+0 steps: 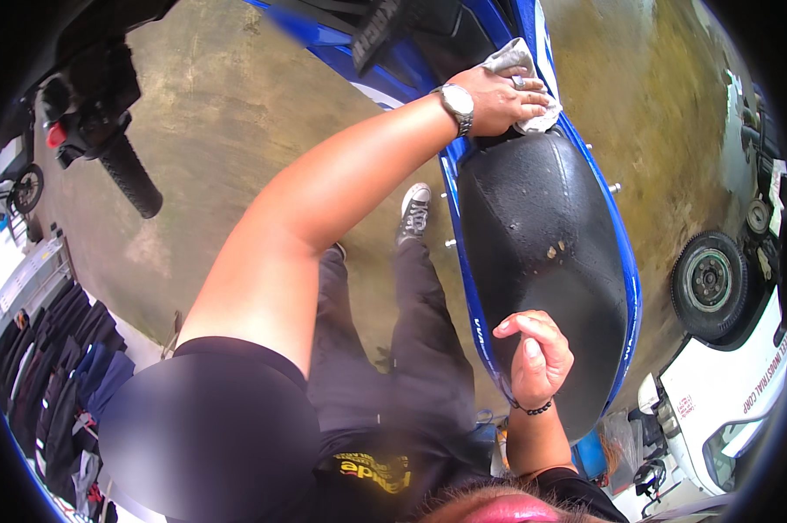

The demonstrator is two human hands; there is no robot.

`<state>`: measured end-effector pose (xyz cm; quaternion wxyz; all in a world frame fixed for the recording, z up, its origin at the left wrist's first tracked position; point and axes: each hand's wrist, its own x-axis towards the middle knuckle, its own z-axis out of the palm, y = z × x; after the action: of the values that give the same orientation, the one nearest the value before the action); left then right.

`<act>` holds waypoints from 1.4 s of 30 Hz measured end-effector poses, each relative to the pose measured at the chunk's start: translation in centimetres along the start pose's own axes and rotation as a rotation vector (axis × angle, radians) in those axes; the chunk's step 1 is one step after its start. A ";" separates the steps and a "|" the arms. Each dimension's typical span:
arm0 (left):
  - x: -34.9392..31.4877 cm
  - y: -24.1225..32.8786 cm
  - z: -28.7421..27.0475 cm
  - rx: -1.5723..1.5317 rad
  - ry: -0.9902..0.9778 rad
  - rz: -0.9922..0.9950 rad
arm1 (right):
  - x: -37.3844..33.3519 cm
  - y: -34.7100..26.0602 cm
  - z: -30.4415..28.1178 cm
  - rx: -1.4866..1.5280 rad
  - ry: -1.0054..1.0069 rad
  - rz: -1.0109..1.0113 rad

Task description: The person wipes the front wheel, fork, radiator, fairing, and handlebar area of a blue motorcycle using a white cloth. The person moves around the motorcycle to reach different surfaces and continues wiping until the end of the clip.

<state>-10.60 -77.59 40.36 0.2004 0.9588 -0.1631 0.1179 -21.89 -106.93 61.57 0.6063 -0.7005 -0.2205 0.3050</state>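
Observation:
My left hand (502, 98), with a watch on the wrist, presses a whitish cloth (517, 54) onto a blue motorbike (630, 322) just ahead of its seat. The fingers lie over the cloth and hold part of it bunched against the bodywork. Below spreads the long black seat (533, 200), with a few small light flecks near its middle. Above the near part of that seat hovers my right hand (540, 359), a dark beaded bracelet on its wrist. Its fingers are loosely bent, nothing between them; whether it touches the seat I cannot tell.
A black handlebar grip (132, 179) juts in at upper left. Dark clothes (58, 375) hang on a rack at lower left. To the right stand a spare wheel (710, 285) and a white vehicle (733, 375). My shoe (415, 209) rests on the stained concrete floor (237, 105).

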 end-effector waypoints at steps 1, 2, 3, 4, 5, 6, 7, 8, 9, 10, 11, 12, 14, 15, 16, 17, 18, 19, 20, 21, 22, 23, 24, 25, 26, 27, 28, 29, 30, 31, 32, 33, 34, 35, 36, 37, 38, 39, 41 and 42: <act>0.1 -0.5 -0.9 0.060 0.019 0.051 | 0.3 -0.1 0.1 -0.029 -0.023 -0.016; 0.3 -1.3 -1.9 0.074 0.089 0.011 | 0.4 -0.4 0.0 -0.094 -0.037 -0.037; 0.4 -1.7 -2.7 0.077 0.056 -0.028 | 0.6 -0.7 -0.2 -0.124 -0.051 -0.093; 0.4 -3.0 -3.8 0.223 0.219 -0.046 | 0.7 -1.0 -0.6 -0.163 -0.055 -0.124; 0.5 -3.8 -4.6 0.203 0.176 -0.228 | 0.8 -1.3 -1.1 -0.203 -0.055 -0.150; 0.5 -4.3 -5.1 0.252 0.165 -0.242 | 0.8 -1.5 -1.7 -0.227 -0.050 -0.148; 0.9 -4.8 -5.7 0.295 0.116 -0.272 | 0.8 -1.7 -2.4 -0.248 -0.044 -0.138; 1.5 -4.3 -5.8 0.394 0.076 -0.344 | 0.9 -1.8 -3.1 -0.290 -0.026 -0.110; 2.3 -3.1 -5.6 0.500 0.036 -0.413 | 0.9 -1.8 -3.8 -0.299 -0.020 -0.125; 2.9 -2.6 -5.8 0.664 0.150 -0.189 | 0.9 -1.8 -4.6 -0.352 0.011 -0.129; 4.3 -1.4 -5.8 0.577 -0.064 -0.140 | 1.1 -1.7 -5.2 -0.388 0.039 -0.134; 5.9 -0.4 -5.9 0.478 -0.191 -0.130 | 1.1 -1.7 -5.8 -0.417 0.083 -0.121; 8.2 1.6 -5.8 0.246 -0.466 -0.126 | 1.4 -1.7 -6.5 -0.388 0.147 -0.168; 8.9 2.7 -5.5 0.119 -0.522 -0.117 | 1.6 -1.8 -6.6 -0.348 0.177 -0.176; 9.1 2.4 -5.5 -0.046 -0.578 -0.137 | 1.8 -1.8 -6.6 -0.352 0.170 -0.178; 9.1 2.3 -5.2 -0.072 -0.539 -0.183 | 1.9 -1.9 -6.4 -0.341 0.165 -0.181; 8.9 1.8 -4.9 -0.155 -0.501 -0.178 | 2.2 -1.9 -6.1 -0.317 0.163 -0.191; 8.3 1.0 -4.7 -0.205 -0.477 -0.207 | 2.4 -1.9 -5.6 -0.312 0.159 -0.182; 7.8 0.4 -4.3 -0.337 -0.441 -0.221 | 2.5 -2.0 -5.2 -0.307 0.142 -0.195; 7.3 0.0 -3.9 -0.416 -0.431 -0.111 | 2.7 -1.9 -4.7 -0.283 0.131 -0.203; 6.9 -0.5 -3.8 -0.333 -0.322 0.045 | 2.8 -1.9 -4.3 -0.281 0.105 -0.201; 6.4 -0.6 -3.9 -0.230 -0.281 0.183 | 2.9 -1.8 -3.9 -0.271 0.084 -0.206; 6.3 -0.8 -4.4 -0.009 -0.386 0.133 | 2.9 -1.8 -3.6 -0.276 0.069 -0.225; 6.2 -1.3 -5.3 0.118 -0.480 0.098 | 2.9 -1.7 -3.6 -0.287 0.044 -0.223; 6.2 -1.4 -6.4 0.326 -0.428 0.111 | 2.8 -1.6 -3.5 -0.269 0.045 -0.232; 6.0 -1.5 -7.8 0.552 -0.417 0.121 | 2.7 -1.5 -3.7 -0.255 0.044 -0.228; 6.2 -1.9 -9.1 0.613 -0.395 -0.015 | 2.6 -1.3 -3.8 -0.234 0.045 -0.226; 6.3 -2.5 -10.4 0.650 -0.462 -0.138 | 2.4 -1.2 -4.2 -0.251 0.044 -0.203; 6.2 -3.6 -11.8 0.746 -0.349 -0.148 | 2.3 -1.0 -4.5 -0.263 0.048 -0.184; 6.2 -4.4 -12.6 0.855 -0.254 -0.172 | 2.1 -0.8 -4.9 -0.275 0.046 -0.154; 6.0 -4.8 -12.7 0.832 -0.286 -0.107 | 2.0 -0.7 -5.4 -0.292 0.046 -0.163; 6.1 -5.2 -12.4 0.855 -0.330 -0.089 | 1.8 -0.6 -5.9 -0.303 0.060 -0.144; 5.9 -5.2 -11.7 0.794 -0.305 -0.081 | 1.7 -0.5 -6.3 -0.302 0.075 -0.143; 6.0 -4.9 -10.5 0.710 -0.288 -0.122 | 1.6 -0.5 -6.7 -0.293 0.098 -0.147; 6.0 -4.3 -9.1 0.648 -0.299 -0.209 | 1.5 -0.5 -6.9 -0.262 0.115 -0.143; 6.1 -3.5 -7.6 0.598 -0.259 -0.266 | 1.4 -0.6 -7.1 -0.265 0.121 -0.142; 6.3 -2.7 -6.0 0.513 -0.207 -0.252 | 1.3 -0.7 -7.2 -0.261 0.131 -0.144; 6.4 -1.8 -4.6 0.430 -0.136 -0.231 | 1.3 -0.8 -7.3 -0.265 0.130 -0.125; 6.1 -0.5 -2.3 0.129 -0.146 -0.194 | 1.3 -1.2 -7.2 -0.271 0.120 -0.158; 4.8 0.5 -1.5 0.073 -0.189 -0.118 | 1.3 -1.4 -7.2 -0.281 0.109 -0.172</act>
<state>-6.58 -78.67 43.22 0.1559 0.9802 -0.1202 0.0208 -15.83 -110.96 63.26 0.5374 -0.7724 -0.2867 0.1798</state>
